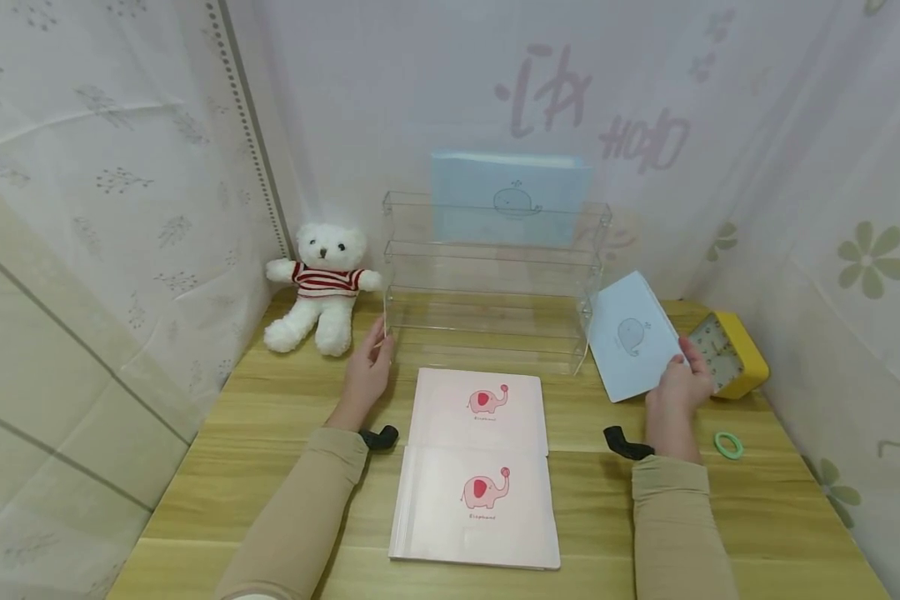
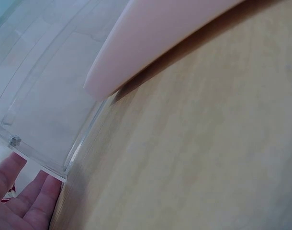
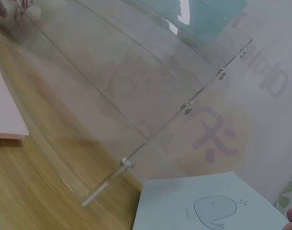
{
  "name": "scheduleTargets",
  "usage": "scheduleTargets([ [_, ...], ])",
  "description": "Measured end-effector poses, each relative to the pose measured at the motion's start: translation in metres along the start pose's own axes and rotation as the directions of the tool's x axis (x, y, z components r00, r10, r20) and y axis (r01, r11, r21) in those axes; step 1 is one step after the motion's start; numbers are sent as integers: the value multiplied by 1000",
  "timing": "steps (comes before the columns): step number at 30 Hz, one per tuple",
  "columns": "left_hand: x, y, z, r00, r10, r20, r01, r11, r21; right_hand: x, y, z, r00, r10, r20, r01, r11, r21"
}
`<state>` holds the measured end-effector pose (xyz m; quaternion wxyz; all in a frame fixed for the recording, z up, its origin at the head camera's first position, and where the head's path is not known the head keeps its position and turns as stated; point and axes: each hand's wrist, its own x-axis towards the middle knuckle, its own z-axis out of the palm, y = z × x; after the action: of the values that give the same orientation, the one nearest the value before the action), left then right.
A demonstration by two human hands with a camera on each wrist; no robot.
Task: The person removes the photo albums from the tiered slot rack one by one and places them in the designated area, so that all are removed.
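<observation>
A clear acrylic rack (image 1: 495, 308) with several tiers stands at the back of the table. My left hand (image 1: 367, 371) touches its left side panel, fingers fairly straight along the outside in the left wrist view. With my right hand (image 1: 678, 387) I grip the right edge of a light blue folder (image 1: 630, 333) with a whale drawing, tilted just right of the rack. Another blue whale folder (image 1: 465, 196) stands upright in the top tier. Two pink elephant folders (image 1: 435, 508) lie on the table before the rack, the nearer one meeting or overlapping the farther one.
A white teddy bear (image 1: 333, 321) in a striped sweater sits left of the rack. A yellow clock (image 1: 750, 358) stands beside my right hand, with a green ring (image 1: 728, 445) nearer on the wooden table (image 1: 592, 517). Patterned curtains surround the table.
</observation>
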<state>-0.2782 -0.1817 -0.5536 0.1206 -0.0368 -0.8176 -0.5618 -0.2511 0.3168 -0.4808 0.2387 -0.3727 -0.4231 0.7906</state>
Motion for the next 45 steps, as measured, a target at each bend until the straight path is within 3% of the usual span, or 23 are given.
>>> scheduleTargets([
  [4,1,-1,0,1000,-3,-5,3,1000,-6,6,5,-1,999,-23,42,28,990,-140],
  [10,1,-2,-1,1000,-17,-4,17,1000,7,14,19,-3,994,-80,76,99,947,-304],
  [19,1,1,-3,999,-34,11,33,999,9,22,39,-11,982,-159,105,191,851,-489],
  [24,1,1,-3,999,-30,18,30,1000,8,27,46,-17,962,-212,171,272,765,-584],
  [30,1,1,-4,1000,-25,15,25,1000,10,34,54,-22,925,-240,294,380,581,-720],
  [32,0,1,-4,1000,-24,15,24,1000,10,35,57,-22,913,-250,323,409,534,-740],
  [40,0,0,-3,1000,-6,16,6,1000,5,30,62,-23,881,-317,352,461,407,-788],
  [45,1,-1,-1,1000,11,17,-11,1000,4,25,61,-23,874,-332,356,469,377,-799],
])
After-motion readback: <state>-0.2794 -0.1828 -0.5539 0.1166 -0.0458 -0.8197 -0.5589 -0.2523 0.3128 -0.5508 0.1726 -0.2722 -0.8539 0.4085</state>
